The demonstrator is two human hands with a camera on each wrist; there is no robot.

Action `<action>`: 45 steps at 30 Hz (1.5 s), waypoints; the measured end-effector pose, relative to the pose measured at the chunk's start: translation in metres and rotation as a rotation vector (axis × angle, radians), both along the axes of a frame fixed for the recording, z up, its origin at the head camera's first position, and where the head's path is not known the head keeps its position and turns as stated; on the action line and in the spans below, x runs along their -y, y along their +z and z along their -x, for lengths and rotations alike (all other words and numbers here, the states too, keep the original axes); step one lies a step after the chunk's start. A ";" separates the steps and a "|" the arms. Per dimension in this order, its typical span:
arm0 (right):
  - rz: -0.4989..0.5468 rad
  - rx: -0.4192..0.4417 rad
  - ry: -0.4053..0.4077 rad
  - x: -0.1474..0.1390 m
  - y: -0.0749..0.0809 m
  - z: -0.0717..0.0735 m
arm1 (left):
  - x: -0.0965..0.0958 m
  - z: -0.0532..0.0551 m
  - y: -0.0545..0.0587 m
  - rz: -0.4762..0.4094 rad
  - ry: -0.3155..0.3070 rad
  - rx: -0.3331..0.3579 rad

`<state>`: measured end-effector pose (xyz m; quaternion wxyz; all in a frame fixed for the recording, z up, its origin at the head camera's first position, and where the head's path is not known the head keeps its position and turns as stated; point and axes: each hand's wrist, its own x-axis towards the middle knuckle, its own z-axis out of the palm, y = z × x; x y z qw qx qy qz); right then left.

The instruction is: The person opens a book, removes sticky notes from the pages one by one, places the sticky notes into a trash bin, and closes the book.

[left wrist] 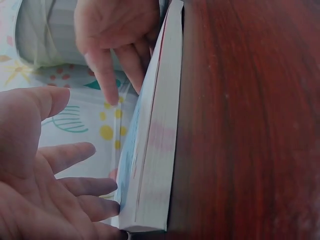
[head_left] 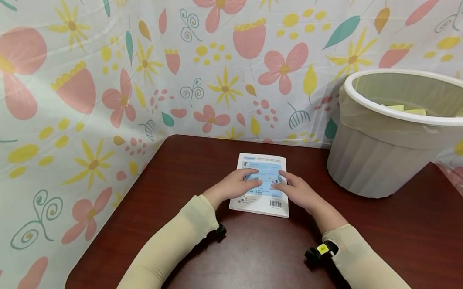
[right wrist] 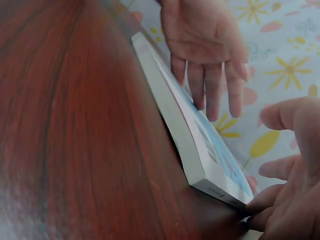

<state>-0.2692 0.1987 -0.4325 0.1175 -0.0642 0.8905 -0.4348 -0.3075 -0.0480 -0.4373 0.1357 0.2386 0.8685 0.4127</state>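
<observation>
A thick paperback book (head_left: 257, 207) lies flat on the dark table, its white and light-blue cover with a barcode facing up. My left hand (head_left: 235, 184) is at the book's left side, fingers relaxed and spread. On the right side, my right hand (head_left: 299, 191) mirrors it, thumb over the cover. In the left wrist view, the left fingertips (left wrist: 112, 206) are right at the book's edge, beside the page block (left wrist: 157, 135). The right wrist view shows the right fingertips (right wrist: 250, 205) by the book's corner. Neither hand grips the book.
A grey ribbed bin (head_left: 372, 160) with a white rim and a clear liner stands at the right of the table, yellowish pieces (head_left: 404, 109) inside it. Behind the reddish-brown table (head_left: 199, 160) hangs a floral-patterned curtain (head_left: 226, 89). Black wrist cameras (head_left: 315, 255) sit under the sleeves.
</observation>
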 end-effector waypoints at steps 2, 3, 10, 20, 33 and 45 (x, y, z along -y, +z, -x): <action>0.080 0.032 -0.029 0.001 0.002 0.001 | 0.002 0.001 0.000 -0.003 0.002 0.000; 0.117 0.048 -0.040 0.001 0.002 0.001 | 0.003 0.001 0.000 -0.004 0.003 0.001; 0.293 0.055 -0.101 0.001 0.000 0.002 | 0.009 0.001 -0.002 -0.039 0.015 0.005; 0.563 0.072 -0.277 -0.002 -0.001 0.010 | 0.011 0.005 -0.003 -0.075 0.026 0.017; 0.513 0.112 -0.329 0.004 -0.011 0.025 | 0.012 0.004 -0.002 -0.107 0.020 0.081; 0.347 0.152 -0.198 0.004 -0.016 0.027 | 0.013 0.005 -0.005 -0.119 0.035 0.090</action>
